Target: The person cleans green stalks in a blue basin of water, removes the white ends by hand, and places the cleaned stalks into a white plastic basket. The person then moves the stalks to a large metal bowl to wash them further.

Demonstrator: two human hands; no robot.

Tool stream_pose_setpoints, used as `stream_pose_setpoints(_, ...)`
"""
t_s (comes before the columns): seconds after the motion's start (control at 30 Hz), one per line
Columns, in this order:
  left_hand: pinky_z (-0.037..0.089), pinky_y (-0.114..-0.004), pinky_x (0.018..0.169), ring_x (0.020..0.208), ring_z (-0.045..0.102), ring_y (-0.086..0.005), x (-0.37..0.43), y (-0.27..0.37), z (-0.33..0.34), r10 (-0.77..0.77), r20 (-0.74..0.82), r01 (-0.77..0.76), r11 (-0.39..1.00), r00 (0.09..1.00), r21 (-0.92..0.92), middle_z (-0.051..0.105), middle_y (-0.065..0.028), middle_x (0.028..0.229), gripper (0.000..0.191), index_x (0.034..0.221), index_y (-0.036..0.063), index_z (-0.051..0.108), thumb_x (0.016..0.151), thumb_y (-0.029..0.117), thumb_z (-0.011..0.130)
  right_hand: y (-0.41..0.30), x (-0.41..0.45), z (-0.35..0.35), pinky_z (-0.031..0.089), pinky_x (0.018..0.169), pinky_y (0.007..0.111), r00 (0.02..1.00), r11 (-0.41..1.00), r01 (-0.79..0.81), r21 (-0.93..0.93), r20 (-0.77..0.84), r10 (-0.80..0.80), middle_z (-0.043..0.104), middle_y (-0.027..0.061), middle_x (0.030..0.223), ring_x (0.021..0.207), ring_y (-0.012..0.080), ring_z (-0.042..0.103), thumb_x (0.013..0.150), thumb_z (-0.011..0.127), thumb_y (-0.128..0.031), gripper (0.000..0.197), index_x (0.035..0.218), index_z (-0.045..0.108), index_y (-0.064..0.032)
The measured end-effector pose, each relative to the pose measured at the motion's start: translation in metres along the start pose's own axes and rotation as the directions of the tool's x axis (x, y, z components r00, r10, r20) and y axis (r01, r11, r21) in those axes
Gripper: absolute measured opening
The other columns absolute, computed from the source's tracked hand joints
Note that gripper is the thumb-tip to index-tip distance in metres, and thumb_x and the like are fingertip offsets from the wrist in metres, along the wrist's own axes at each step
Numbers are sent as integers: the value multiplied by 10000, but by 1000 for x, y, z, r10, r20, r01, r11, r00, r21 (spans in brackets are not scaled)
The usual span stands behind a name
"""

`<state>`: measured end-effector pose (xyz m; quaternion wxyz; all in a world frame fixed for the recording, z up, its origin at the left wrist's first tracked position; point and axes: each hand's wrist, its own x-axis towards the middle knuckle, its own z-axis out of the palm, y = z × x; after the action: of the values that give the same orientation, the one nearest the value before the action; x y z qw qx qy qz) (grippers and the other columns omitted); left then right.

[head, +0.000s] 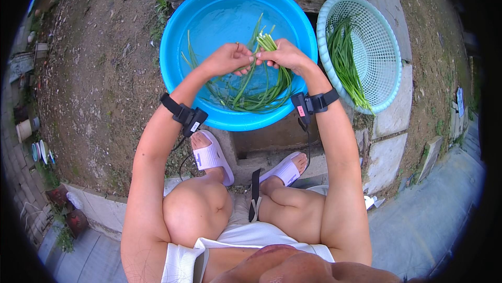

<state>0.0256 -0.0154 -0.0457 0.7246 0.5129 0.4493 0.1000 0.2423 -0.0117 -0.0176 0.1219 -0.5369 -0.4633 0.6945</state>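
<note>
A bunch of long green leaves, which look like garlic chives (pixel 283 85), is gripped near its pale stem ends by my right hand (pixel 288 55). The leaves hang down into the water of a round blue plastic basin (pixel 169 53) and curve along its near side. My left hand (pixel 229 59) meets the right one over the basin's middle, its thumb and fingers pinching a thin green strand from the bunch. A few loose leaves trail in the water left of that hand. The fingers partly hide where the strand meets the bunch.
At the basin's right, a pale green plastic basket (pixel 378 48) leans with more chives (pixel 342 53) inside. Concrete slabs (pixel 386 161) lie below it. My feet, in lilac slides (pixel 213 155), stand near the basin. Bare soil (pixel 98 87) spreads to the left.
</note>
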Motion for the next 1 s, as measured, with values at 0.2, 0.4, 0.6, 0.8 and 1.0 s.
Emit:
stream_pose_setpoints(0.2,531,-238,657,781,649,-97,5,-10,-9,-36,112,12,979,993,206,687,-62,925,173,976,4,674,907,152,615,4,7,-1,414,481,229,985,975,-87,-205,-163,54,605,24,670,545,76,525,803,725,-221,247,905,654,-7)
stream_pose_setpoints(0.4,531,-244,693,800,666,-124,-1,7,-3,-67,90,82,981,994,-176,700,-89,938,230,1091,3,632,913,148,614,9,7,0,420,480,229,995,997,-25,-75,-99,17,607,32,668,540,83,534,785,748,-174,257,938,654,9)
stream_pose_setpoints(0.6,530,-245,680,824,672,-138,-2,4,-1,-36,-2,36,993,999,-116,698,-107,949,254,1060,-39,606,914,169,622,4,0,-3,407,487,219,998,1000,-14,-16,-57,13,599,19,706,582,71,531,803,731,-167,230,934,649,2)
stream_pose_setpoints(0.8,528,-246,664,782,662,-119,-1,-1,11,-26,95,35,996,995,-85,699,-101,925,253,1051,-32,606,906,174,636,-4,2,4,390,490,223,989,999,-27,46,-145,33,524,-20,652,535,70,453,844,688,-276,292,960,658,-9)
stream_pose_setpoints(1.0,523,-241,637,755,656,-109,2,5,9,-131,316,17,941,940,339,702,-69,937,247,994,10,645,917,242,619,14,22,-7,488,547,289,961,957,-136,-258,-269,64,633,62,601,562,134,613,830,669,-313,333,766,674,13)
